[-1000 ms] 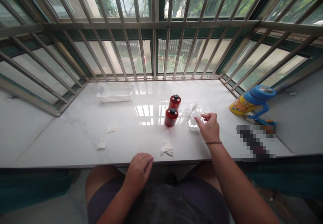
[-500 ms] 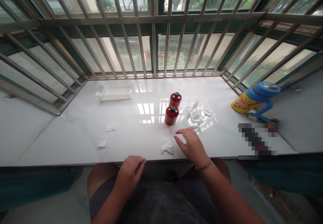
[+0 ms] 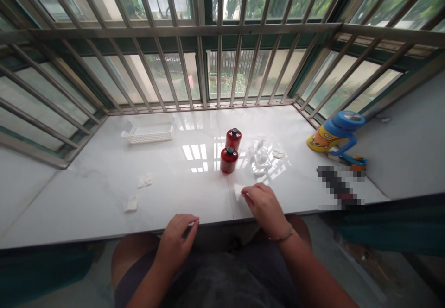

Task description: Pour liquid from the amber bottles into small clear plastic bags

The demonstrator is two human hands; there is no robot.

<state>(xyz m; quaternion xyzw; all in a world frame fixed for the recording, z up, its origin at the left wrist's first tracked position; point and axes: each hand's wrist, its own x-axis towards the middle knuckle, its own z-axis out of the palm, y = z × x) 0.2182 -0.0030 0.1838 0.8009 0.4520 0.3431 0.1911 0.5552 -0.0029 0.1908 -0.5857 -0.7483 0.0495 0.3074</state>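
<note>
My right hand (image 3: 264,204) is pinching a crumpled white tissue (image 3: 238,191) between thumb and fingers, over the front part of the white tabletop. My left hand (image 3: 178,236) rests by the table's front edge, loosely curved, with a gap between thumb and fingers and nothing held. Two red bottles with black caps stand beyond my right hand: a nearer bottle (image 3: 229,160) and a farther bottle (image 3: 233,137) partly hidden behind it. Right of them lies some clear plastic packaging (image 3: 260,157). On the left are two more tissue scraps, a farther scrap (image 3: 144,180) and a nearer scrap (image 3: 131,204).
A white perforated basket (image 3: 149,136) sits at the back left. At the right stands a yellow and blue drinking bottle (image 3: 332,132), with a blurred-out dark object (image 3: 337,185) nearer the edge. Another white scrap (image 3: 278,154) lies near the packaging. Metal window bars border the back.
My right hand has closed on the tissue that was lying on the table and lifted it. The left hand has barely moved. The whole view has shifted and tilted slightly.
</note>
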